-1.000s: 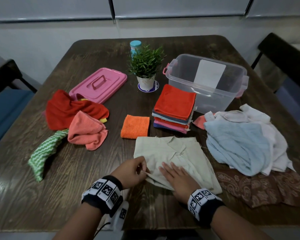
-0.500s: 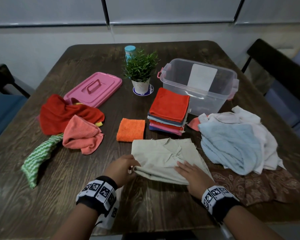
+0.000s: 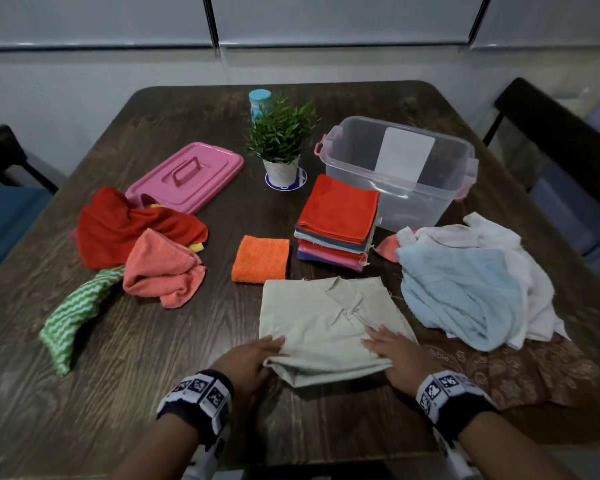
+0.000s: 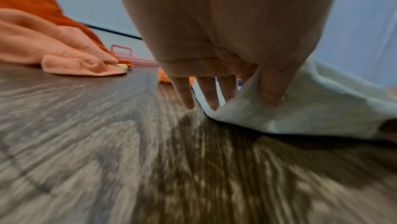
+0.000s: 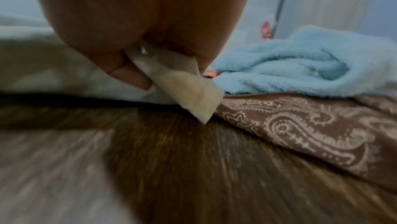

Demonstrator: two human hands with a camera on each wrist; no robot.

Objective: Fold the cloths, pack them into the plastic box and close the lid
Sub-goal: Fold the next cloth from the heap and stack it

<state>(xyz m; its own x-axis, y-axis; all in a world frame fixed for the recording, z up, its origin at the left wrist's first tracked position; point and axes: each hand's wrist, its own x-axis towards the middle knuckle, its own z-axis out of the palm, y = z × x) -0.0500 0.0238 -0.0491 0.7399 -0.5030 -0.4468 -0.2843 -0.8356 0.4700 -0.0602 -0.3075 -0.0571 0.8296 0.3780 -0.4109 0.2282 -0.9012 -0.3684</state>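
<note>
The beige cloth [image 3: 321, 327], half folded at the worktop's [image 3: 153, 393] near edge, is pinched by the left hand [image 3: 248, 356] and right hand [image 3: 397, 355], while loose cloths remain and the plastic box [image 3: 395, 168] is empty, its lid [image 3: 187, 176] off.

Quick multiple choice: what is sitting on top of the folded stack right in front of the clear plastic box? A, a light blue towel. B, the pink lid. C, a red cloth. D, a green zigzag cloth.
C: a red cloth tops the folded stack, which sits against the near wall of the clear plastic box.
</note>
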